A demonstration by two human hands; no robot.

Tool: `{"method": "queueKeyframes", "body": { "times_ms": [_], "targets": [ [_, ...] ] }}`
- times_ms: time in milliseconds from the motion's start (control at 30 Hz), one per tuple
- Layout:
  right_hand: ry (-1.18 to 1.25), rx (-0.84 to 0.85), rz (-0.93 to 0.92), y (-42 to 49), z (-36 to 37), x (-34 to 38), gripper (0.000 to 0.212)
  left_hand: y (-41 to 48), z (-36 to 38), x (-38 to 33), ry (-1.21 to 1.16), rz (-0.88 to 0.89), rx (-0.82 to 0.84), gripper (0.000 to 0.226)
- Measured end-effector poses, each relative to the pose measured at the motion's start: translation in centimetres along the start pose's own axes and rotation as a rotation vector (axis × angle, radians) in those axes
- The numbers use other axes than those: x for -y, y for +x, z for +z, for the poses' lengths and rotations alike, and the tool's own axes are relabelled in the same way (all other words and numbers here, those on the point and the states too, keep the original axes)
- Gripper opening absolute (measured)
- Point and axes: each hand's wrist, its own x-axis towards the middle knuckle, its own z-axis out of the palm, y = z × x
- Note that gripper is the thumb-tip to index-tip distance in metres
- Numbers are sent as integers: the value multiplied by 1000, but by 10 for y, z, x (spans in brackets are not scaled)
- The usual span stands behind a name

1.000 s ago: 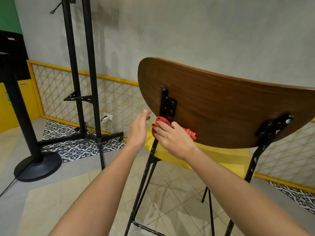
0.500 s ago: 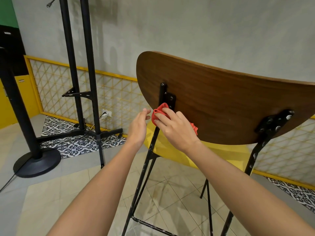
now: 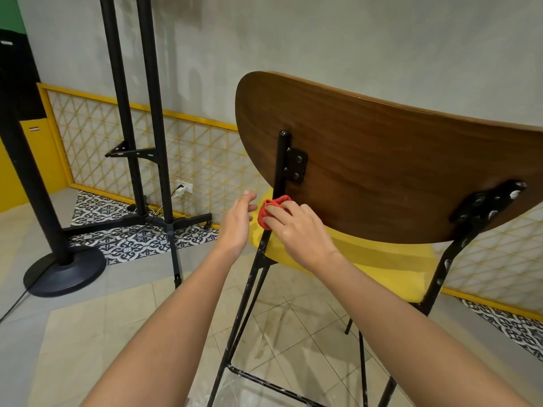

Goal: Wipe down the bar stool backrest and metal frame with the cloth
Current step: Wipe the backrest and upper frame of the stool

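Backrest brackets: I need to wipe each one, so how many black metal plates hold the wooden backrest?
2: one bracket beside the left post, above the cloth; one bracket at the lower right. None seem hidden.

The right hand [image 3: 296, 230] presses a bunched red cloth [image 3: 271, 208] against the black metal upright [image 3: 280, 168] of the bar stool, just below the wooden backrest [image 3: 382, 171]. The left hand [image 3: 238, 221] hovers open just left of the upright, fingers extended, not touching it. The yellow seat [image 3: 382, 259] lies right of the upright, beneath the backrest.
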Motion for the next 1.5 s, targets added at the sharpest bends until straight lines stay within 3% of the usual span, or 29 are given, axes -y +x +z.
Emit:
{"method": "queueKeyframes", "body": {
  "times_ms": [533, 667, 833, 1000, 1133, 1333, 1500],
  "targets": [
    [94, -6, 79, -1, 8, 10, 38, 5, -1, 17, 24, -45, 11, 51],
    [158, 31, 8, 3, 10, 10, 33, 3, 0, 24, 60, -69, 14, 52],
    [89, -55, 40, 5, 1, 4, 31, -1, 0, 26, 50, -68, 10, 47],
    [162, 20, 51, -2, 9, 10, 36, 1, -2, 27, 44, -78, 18, 52],
    [232, 196, -27, -3, 9, 13, 44, 2, -5, 28, 37, -91, 23, 52],
    [259, -25, 136, -3, 7, 11, 41, 1, -5, 29, 30, -68, 30, 52],
    [275, 82, 73, -12, 20, 19, 48, 0, -5, 37, 43, -100, 36, 53]
  ]
}}
